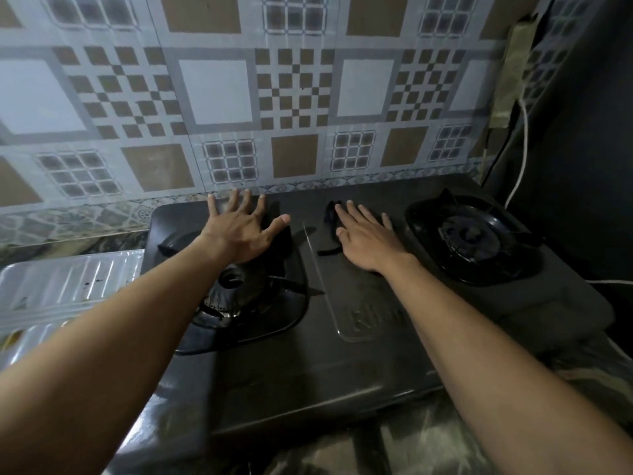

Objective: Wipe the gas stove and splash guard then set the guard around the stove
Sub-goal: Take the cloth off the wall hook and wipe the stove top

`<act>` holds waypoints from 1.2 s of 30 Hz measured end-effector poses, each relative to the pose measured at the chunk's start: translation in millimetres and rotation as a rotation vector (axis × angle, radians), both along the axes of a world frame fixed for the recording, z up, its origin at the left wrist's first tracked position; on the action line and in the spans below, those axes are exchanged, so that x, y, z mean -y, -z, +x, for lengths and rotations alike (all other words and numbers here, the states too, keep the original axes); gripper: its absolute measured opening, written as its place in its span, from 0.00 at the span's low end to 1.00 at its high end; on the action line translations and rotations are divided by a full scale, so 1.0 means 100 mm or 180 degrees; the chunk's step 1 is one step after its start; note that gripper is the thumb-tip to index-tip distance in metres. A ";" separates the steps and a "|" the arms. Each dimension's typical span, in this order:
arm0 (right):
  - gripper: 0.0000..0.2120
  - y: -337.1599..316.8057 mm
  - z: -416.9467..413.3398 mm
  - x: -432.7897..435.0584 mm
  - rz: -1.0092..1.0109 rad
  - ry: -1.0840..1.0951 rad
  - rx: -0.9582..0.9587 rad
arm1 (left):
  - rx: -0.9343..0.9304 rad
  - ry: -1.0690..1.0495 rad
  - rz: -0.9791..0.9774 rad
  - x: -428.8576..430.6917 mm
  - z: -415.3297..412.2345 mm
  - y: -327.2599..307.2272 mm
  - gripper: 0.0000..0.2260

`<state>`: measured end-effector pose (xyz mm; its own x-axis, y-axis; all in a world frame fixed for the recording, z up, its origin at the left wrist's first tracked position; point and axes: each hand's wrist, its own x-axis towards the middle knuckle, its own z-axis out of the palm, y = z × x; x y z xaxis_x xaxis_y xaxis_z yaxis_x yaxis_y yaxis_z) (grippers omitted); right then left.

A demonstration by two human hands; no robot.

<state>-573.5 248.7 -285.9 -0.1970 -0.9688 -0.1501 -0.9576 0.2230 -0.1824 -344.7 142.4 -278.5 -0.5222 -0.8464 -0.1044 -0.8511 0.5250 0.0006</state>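
Black 2-burner gas stove (308, 354) on marbled desk (428, 440). Checker-patterned silver splash guard (219, 90) upright just behind stove. Left hand (239, 231) over stove's left half, fingers spread, released, tips near guard. Right hand (366, 238) flat at stove's middle, fingers straight, grasping nothing. Clear ribbed plastic tray (68, 286) left of stove.

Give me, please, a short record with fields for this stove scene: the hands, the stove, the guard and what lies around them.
left hand: open, fingers spread, at the stove's back edge beyond the left burner
right hand: open, flat, fingers straight, over the stove's middle
gas stove: dark, two burners, on a marbled counter
splash guard: tile-patterned, upright behind the stove
clear tray: on the counter left of the stove
white cable: hangs at the right
contact with guard: cannot tell
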 end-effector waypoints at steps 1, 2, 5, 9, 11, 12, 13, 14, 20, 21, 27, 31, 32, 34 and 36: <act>0.26 0.00 0.09 -0.04 -0.0032 -0.0058 0.0046 | -0.0065 0.0050 0.0029 -0.03 0.00 -0.01 0.43; 0.26 0.01 0.17 -0.10 -0.0073 -0.0123 0.0077 | -0.0112 0.0103 0.0049 -0.05 0.00 0.00 0.41; 0.26 0.06 0.29 -0.32 -0.0234 -0.0307 0.0108 | -0.0134 0.0195 0.0057 -0.06 0.03 0.04 0.38; 0.25 0.08 0.24 -0.56 -0.0237 -0.0290 0.0165 | -0.0070 0.0364 0.0112 -0.07 0.05 0.01 0.37; 0.25 0.07 0.19 -0.59 -0.0186 -0.0195 0.0156 | 0.0000 0.0446 0.0054 -0.08 0.05 -0.02 0.30; 0.25 0.06 0.16 -0.59 -0.0166 -0.0144 0.0143 | 0.0039 0.0489 0.0012 -0.08 0.05 -0.02 0.29; 0.25 0.06 0.13 -0.59 -0.0158 -0.0075 0.0132 | 0.0092 0.0533 -0.0030 -0.08 0.05 -0.02 0.28; 0.26 0.06 0.12 -0.58 -0.0163 0.0015 0.0119 | 0.0133 0.0568 -0.0059 -0.07 0.05 -0.01 0.28; 0.25 0.04 0.38 -0.48 -0.0182 0.0118 0.0123 | -0.0011 0.0475 -0.0045 -0.06 0.08 0.01 0.27; 0.25 0.05 0.43 -0.50 -0.0220 0.0006 0.0156 | -0.0033 0.0468 -0.0021 -0.06 0.08 0.01 0.26; 0.25 0.06 0.13 -0.71 -0.0203 -0.0101 0.0202 | -0.0020 0.0514 0.0023 -0.07 0.09 0.00 0.24; 0.25 0.02 -0.11 -0.62 -0.0074 0.0579 0.0114 | 0.0072 0.0527 -0.0001 -0.07 0.08 -0.02 0.24; 0.25 0.02 -0.07 -0.58 -0.0066 0.0635 0.0125 | 0.0069 0.0529 -0.0002 -0.07 0.08 -0.02 0.25; 0.26 0.01 0.12 -0.53 -0.0118 0.0576 0.0184 | 0.0048 0.0505 0.0014 -0.07 0.08 -0.01 0.25; 0.26 0.01 0.36 -0.55 -0.0163 0.0327 0.0253 | 0.0090 0.0481 0.0048 -0.06 0.08 0.00 0.25</act>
<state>-537.3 303.8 -286.9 -0.2851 -0.9509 -0.1201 -0.9123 0.3077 -0.2704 -336.3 148.3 -278.3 -0.6401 -0.7567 -0.1330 -0.7622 0.6471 -0.0134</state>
